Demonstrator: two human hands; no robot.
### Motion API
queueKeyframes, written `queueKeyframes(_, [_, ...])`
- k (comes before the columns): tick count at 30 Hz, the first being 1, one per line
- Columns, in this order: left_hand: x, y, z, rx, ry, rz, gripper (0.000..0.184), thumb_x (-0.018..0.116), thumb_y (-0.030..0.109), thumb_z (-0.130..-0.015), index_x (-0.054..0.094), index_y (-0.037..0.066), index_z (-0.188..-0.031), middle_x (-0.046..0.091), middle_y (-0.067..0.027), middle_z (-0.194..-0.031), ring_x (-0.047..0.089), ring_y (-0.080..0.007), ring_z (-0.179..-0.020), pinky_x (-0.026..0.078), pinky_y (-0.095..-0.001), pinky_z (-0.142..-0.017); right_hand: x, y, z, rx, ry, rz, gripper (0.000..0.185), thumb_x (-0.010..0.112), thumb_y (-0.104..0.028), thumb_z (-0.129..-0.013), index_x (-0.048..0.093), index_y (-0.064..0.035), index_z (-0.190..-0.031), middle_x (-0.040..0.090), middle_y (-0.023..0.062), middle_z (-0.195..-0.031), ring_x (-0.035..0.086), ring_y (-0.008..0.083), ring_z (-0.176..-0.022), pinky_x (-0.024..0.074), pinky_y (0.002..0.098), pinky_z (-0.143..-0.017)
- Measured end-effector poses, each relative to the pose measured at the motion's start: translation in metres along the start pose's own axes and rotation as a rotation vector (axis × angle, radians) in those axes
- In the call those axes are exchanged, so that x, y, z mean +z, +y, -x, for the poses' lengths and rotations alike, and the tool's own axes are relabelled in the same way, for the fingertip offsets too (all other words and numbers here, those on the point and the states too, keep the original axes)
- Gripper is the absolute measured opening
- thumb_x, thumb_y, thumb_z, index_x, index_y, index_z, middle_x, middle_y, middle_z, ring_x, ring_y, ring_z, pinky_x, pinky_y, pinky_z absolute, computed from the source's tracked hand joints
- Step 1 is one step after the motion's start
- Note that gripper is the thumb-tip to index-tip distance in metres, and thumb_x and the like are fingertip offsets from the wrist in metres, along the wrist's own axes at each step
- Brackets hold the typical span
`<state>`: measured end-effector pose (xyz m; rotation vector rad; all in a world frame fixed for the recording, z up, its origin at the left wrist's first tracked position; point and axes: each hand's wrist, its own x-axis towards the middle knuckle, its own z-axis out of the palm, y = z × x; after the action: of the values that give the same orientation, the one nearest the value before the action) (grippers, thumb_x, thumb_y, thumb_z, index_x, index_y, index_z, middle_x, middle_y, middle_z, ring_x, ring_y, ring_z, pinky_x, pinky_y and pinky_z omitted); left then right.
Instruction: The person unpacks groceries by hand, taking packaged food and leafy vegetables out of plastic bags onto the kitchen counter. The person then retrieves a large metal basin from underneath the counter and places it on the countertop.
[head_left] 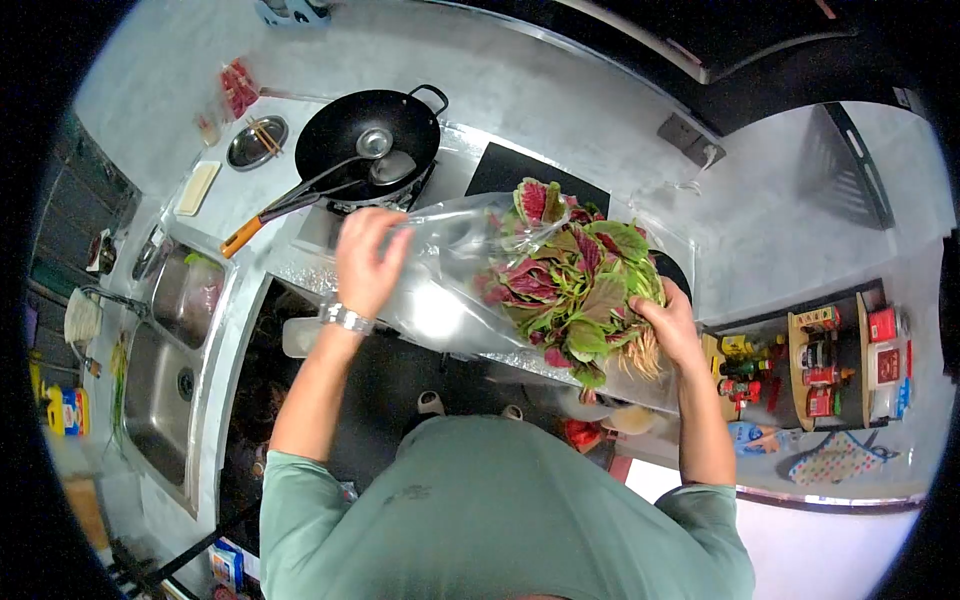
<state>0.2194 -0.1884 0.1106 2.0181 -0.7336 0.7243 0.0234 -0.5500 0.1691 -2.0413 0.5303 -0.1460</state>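
A leafy bunch of red amaranth (590, 275), green and purple-red with pale roots, is partly inside a clear plastic bag (450, 275). My right hand (668, 318) is closed around the stems near the root end. At the bag's left end is my left hand (372, 258), fingers curled at the plastic, with a metal watch on the wrist. The bag stretches between both hands over the counter front, and some leaves show through it.
Behind my left hand a black wok (350, 125) sits on the stove with a ladle (374, 144) and a spatula in it. A double sink (160, 390) lies to the left. On the right are spice racks (800, 365) and a dotted oven mitt (835, 460).
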Motion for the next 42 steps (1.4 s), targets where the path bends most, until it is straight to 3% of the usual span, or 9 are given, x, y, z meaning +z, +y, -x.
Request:
queueKeyframes(6, [0.037, 0.105, -0.047, 0.304, -0.332, 0.007, 0.018, 0.067, 0.024, -0.076, 0.063, 0.007, -0.081, 0.056, -0.0079, -0.085, 0.054, -0.0259, -0.085, 0.044, -0.0377, -0.073, 0.014, -0.01, 0.002, -0.012, -0.01, 0.117, 0.036, 0.067, -0.017, -0.076, 0.057, 0.0044, -0.103, 0.063, 0.007, -0.092, 0.057, 0.0125, -0.082, 0.0449, 0.0271, -0.076])
queueKeyframes(11, [0.055, 0.097, -0.059, 0.237, -0.544, -0.181, 0.022, 0.069, 0.027, -0.073, 0.062, 0.007, -0.079, 0.059, -0.0067, -0.09, 0.055, -0.0261, -0.089, 0.043, -0.0395, -0.075, 0.014, -0.005, 0.004, -0.035, 0.07, 0.175, 0.041, 0.07, -0.026, -0.07, 0.06, 0.0035, -0.096, 0.066, 0.0123, -0.086, 0.061, 0.018, -0.077, 0.0471, 0.0309, -0.073])
queueKeyframes(15, [0.067, 0.079, -0.052, 0.241, -0.533, -0.177, 0.013, 0.064, 0.021, -0.075, 0.063, 0.008, -0.075, 0.061, -0.0077, -0.082, 0.058, -0.0276, -0.082, 0.045, -0.0416, -0.073, 0.01, 0.009, 0.009, -0.005, 0.07, 0.19, 0.044, 0.07, -0.03, -0.069, 0.061, 0.0029, -0.096, 0.066, 0.0146, -0.086, 0.063, 0.0206, -0.077, 0.0476, 0.0323, -0.073])
queueKeyframes(20, [0.074, 0.073, -0.048, -0.003, -0.314, -0.066, 0.01, 0.058, 0.017, -0.072, 0.064, 0.008, -0.07, 0.063, -0.0097, -0.074, 0.06, -0.0313, -0.076, 0.046, -0.0426, -0.07, 0.012, 0.021, 0.016, -0.034, 0.075, 0.112, 0.044, 0.071, -0.03, -0.07, 0.061, 0.0028, -0.098, 0.066, 0.0152, -0.088, 0.063, 0.021, -0.08, 0.0478, 0.0326, -0.075])
queueKeyframes(22, [0.079, 0.067, -0.046, -0.117, -0.335, 0.005, 0.012, 0.058, 0.016, -0.075, 0.065, 0.006, -0.071, 0.063, -0.0069, -0.069, 0.061, -0.025, -0.068, 0.046, -0.0371, -0.063, 0.014, 0.018, 0.018, -0.002, 0.074, 0.163, 0.045, 0.071, -0.028, -0.07, 0.06, 0.0028, -0.1, 0.066, 0.0146, -0.088, 0.063, 0.0212, -0.08, 0.0479, 0.0325, -0.075])
queueKeyframes(24, [0.092, 0.058, -0.045, -0.542, -0.517, 0.703, 0.015, 0.059, 0.016, -0.079, 0.067, 0.005, -0.073, 0.061, -0.0017, -0.065, 0.057, -0.0139, -0.062, 0.042, -0.0296, -0.057, 0.014, 0.023, 0.017, 0.008, 0.052, 0.178, 0.046, 0.071, -0.028, -0.07, 0.06, 0.0028, -0.101, 0.067, 0.0141, -0.09, 0.063, 0.0218, -0.082, 0.0478, 0.0326, -0.076])
queueKeyframes(25, [0.092, 0.058, -0.044, -0.551, -0.502, 0.753, 0.017, 0.06, 0.017, -0.081, 0.068, 0.004, -0.075, 0.059, 0.0018, -0.065, 0.05, -0.007, -0.062, 0.038, -0.0243, -0.057, 0.016, 0.023, 0.017, 0.006, 0.05, 0.121, 0.045, 0.071, -0.027, -0.07, 0.06, 0.0027, -0.101, 0.067, 0.0138, -0.091, 0.063, 0.0212, -0.082, 0.0476, 0.0322, -0.076])
queueKeyframes(32, [0.076, 0.017, -0.036, -0.988, -0.312, 0.926, 0.015, 0.056, 0.02, -0.082, 0.064, 0.01, -0.074, 0.056, 0.0046, -0.069, 0.046, -0.0068, -0.06, 0.034, -0.0234, -0.056, 0.019, 0.031, 0.023, 0.009, 0.039, -0.101, 0.036, 0.066, -0.013, -0.076, 0.056, 0.0049, -0.106, 0.063, 0.007, -0.093, 0.058, 0.0129, -0.082, 0.0458, 0.027, -0.075])
queueKeyframes(42, [0.054, 0.0, 0.004, -1.054, -0.067, 1.12, 0.011, 0.055, 0.014, -0.087, 0.061, 0.006, -0.081, 0.06, 0.0005, -0.075, 0.055, -0.0073, -0.068, 0.042, -0.0216, -0.062, 0.026, 0.081, 0.026, 0.154, 0.147, -0.843, 0.031, 0.054, -0.021, -0.088, 0.056, 0.0008, -0.11, 0.063, 0.0074, -0.099, 0.061, 0.0173, -0.087, 0.0499, 0.0313, -0.076])
